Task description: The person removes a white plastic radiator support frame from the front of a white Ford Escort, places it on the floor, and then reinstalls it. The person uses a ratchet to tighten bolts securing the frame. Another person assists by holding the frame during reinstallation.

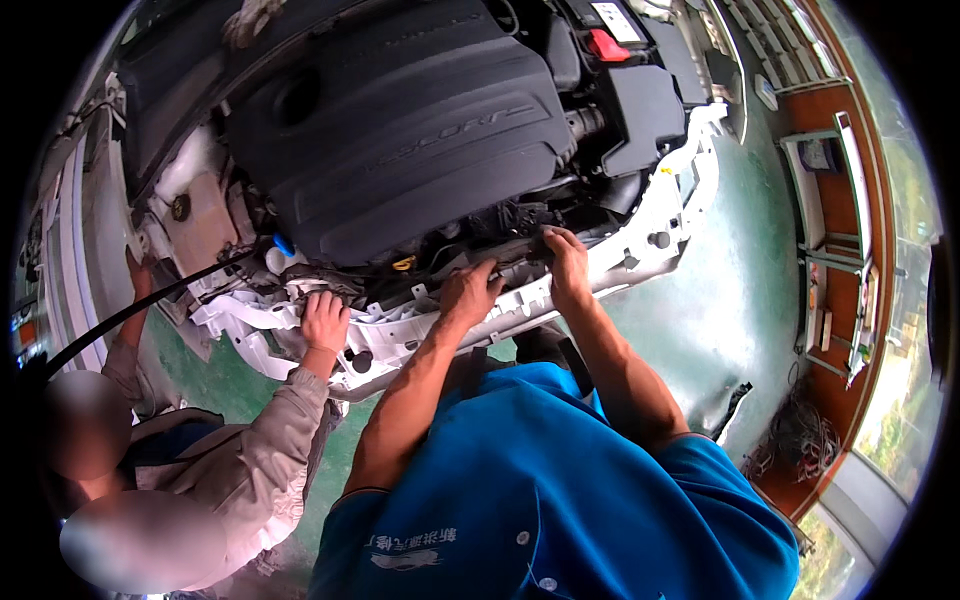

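Observation:
In the front of an open car engine bay, my left hand [470,295] is closed, its bent fingers reaching over the white front crossmember [400,338] into the dark gap behind it. To its right, my right hand [568,265] also curls its fingers down at the rear side of that crossmember. A dark strip [520,262] runs between my two hands. What my fingertips grip is hidden. Just beyond lies the large black engine cover [400,140], with a yellow dipstick loop [404,264] at its near edge.
At the left a co-worker in a beige jacket [250,460] rests one hand [325,322] on the crossmember. A black prop rod [150,300] slants up there. A blue cap [284,244] and a red battery terminal cover [606,46] show in the bay. Shelves [835,250] line the right wall.

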{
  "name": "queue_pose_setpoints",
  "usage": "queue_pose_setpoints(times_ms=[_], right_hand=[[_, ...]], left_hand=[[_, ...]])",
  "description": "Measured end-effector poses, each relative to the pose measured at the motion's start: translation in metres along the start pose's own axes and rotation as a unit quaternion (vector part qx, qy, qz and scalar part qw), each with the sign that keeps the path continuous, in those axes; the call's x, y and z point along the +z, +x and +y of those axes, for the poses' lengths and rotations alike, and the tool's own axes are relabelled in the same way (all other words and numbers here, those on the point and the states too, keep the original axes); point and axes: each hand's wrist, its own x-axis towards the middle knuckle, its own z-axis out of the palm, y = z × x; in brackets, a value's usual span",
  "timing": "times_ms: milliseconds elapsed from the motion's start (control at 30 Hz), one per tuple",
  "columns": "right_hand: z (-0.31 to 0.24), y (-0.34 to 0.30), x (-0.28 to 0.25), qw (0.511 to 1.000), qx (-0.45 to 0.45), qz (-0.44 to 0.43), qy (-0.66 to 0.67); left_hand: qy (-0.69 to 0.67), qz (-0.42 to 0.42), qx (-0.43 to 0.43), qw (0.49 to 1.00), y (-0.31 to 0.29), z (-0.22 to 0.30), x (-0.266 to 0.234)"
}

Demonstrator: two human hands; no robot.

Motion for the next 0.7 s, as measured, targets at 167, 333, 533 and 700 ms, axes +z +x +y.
queue_pose_setpoints(times_ms=[167, 333, 533, 700], right_hand=[[0.033, -0.087, 0.101, 0.817, -0.367, -0.101, -0.434], [0.001, -0.031, 0.041, 0.931, -0.202, -0.165, -0.254], [0.048, -0.042, 0.063, 0.802, -0.412, -0.054, -0.428], [0.012, -0.054, 0.074, 0.805, -0.349, -0.29, -0.383]], left_hand=[[-0.048, 0.124, 0.109, 0.985, -0.014, -0.037, 0.035], [0.051, -0.087, -0.035, 0.994, 0.005, -0.009, 0.001], [-0.005, 0.153, 0.289, 0.945, 0.004, -0.03, 0.011], [-0.168, 0.082, 0.179, 0.966, -0.007, -0.062, 0.029]])
